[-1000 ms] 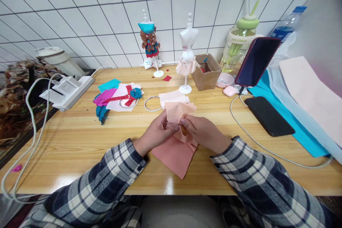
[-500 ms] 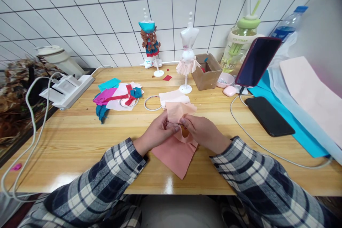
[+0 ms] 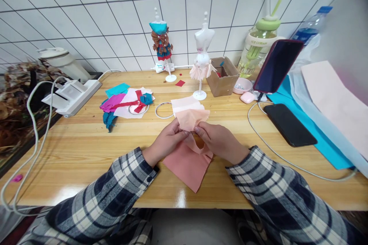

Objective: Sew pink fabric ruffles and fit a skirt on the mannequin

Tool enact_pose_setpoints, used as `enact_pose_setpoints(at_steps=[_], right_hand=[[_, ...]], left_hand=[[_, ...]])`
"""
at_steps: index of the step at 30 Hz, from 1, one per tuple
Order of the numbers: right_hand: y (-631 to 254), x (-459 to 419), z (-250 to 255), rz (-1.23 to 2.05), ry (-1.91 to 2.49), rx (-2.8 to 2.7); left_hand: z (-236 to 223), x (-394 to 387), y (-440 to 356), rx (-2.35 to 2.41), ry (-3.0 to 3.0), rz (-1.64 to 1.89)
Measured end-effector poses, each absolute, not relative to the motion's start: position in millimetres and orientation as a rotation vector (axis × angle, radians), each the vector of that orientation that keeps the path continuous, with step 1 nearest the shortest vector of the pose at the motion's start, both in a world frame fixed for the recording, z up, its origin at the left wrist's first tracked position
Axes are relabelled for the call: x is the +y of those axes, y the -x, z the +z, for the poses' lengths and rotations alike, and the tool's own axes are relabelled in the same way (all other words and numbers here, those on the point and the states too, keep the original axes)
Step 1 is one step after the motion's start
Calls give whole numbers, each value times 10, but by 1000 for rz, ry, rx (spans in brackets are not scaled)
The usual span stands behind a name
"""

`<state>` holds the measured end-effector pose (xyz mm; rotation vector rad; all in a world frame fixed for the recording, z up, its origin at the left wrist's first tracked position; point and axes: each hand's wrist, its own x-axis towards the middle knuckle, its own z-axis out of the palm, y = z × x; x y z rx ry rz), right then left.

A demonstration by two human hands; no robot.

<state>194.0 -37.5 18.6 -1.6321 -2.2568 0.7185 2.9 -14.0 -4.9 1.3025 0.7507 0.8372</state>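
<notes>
A light peach piece of crepe paper [image 3: 191, 118] is pinched between my two hands. My left hand [image 3: 166, 139] closes thumb and fingers on its lower left side. My right hand [image 3: 220, 139] grips its lower right edge, with the fingertips partly hidden behind the paper. Below them a darker pink sheet [image 3: 188, 164] with a curved cut edge lies on the table. Just beyond my hands is a pale pink piece [image 3: 186, 103]. A small white mannequin [image 3: 203, 44] with a pale pink fringed skirt [image 3: 200, 71] stands farther back.
A second mannequin [image 3: 161, 42] wears a blue and brown outfit. Coloured scraps [image 3: 122, 101] and a ring [image 3: 163, 110] lie left of centre. To the right stand a cardboard box [image 3: 221, 84], a propped phone [image 3: 277, 67] and a flat phone [image 3: 290, 124]. A power strip [image 3: 71, 97] sits left.
The peach piece has shifted slightly left and its top edge has tipped. My left fingers have moved up a little, and more of the cut edge below shows.
</notes>
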Motion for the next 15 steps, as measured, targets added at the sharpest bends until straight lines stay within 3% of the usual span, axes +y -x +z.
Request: enact_pose_setpoints(at_steps=[15], right_hand=[[-1912, -380, 164, 687, 1647, -2248]], left_hand=[[11, -177, -49, 711, -1382, 774]])
